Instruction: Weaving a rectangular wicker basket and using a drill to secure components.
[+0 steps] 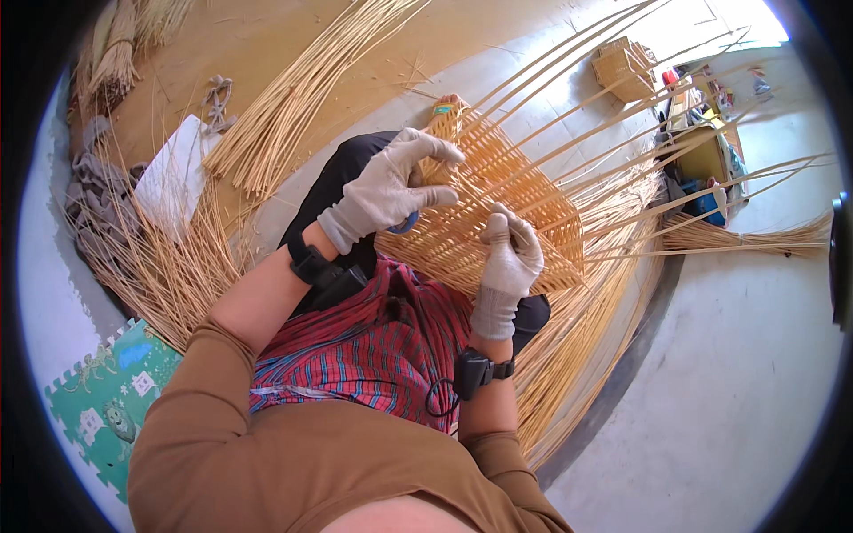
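Note:
A half-woven wicker basket [533,191] rests tilted across my lap, with long unwoven canes [613,115] fanning out to the upper right. My left hand [382,186], in a pale work glove, curls round the basket's left side, its thumb and forefinger apart with wicker between them. Under that palm a small blue curved thing [406,223] peeks out; its kind cannot be made out. My right hand [513,258], gloved too, is closed in a pinch against the near side of the weave. Whatever lies between its fingertips is hidden.
Bundles of loose cane lie on the floor at upper left [302,89], left [191,266] and right [569,373]. A finished-looking wicker box [624,69] stands far right, near a cluttered bin [706,160]. Green foam mat [111,400] lies lower left. A white wall [746,373] rises at right.

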Motion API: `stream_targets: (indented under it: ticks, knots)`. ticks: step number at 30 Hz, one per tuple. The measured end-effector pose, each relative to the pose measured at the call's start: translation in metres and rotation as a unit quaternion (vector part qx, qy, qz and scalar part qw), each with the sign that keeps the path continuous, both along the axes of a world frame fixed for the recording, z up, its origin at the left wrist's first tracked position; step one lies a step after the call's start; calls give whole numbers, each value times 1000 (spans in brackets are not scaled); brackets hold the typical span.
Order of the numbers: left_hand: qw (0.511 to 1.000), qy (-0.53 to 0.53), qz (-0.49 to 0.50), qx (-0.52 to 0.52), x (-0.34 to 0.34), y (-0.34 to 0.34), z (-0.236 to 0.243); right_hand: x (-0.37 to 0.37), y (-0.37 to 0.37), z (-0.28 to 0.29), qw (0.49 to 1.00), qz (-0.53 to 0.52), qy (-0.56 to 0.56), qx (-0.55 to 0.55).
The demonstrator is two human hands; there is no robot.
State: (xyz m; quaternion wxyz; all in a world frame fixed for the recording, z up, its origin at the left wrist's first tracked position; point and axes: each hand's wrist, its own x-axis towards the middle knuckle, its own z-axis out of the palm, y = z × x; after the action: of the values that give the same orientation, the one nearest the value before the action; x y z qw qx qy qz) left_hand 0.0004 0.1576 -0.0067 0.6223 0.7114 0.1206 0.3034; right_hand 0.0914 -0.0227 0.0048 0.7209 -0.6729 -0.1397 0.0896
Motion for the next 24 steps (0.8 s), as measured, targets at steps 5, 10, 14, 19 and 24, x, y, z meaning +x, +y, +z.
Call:
stream_targets:
  ticks: [5,10,14,19,24]
  knots:
    - [997,21,-22,-71,8,0,1,6,12,21,998,-45,17,-48]
    - [998,-1,58,14,16,-8,1,37,63,51,838,-16,-493,-233]
    - [982,2,68,176,28,6,1,46,59,49,945,63,-310,-82]
    - [965,55,46,254,79,43,-3,63,2,21,936,55,-266,-224]
    - [956,82,74,272,109,59,3,51,-43,-11,987,133,-72,-57]
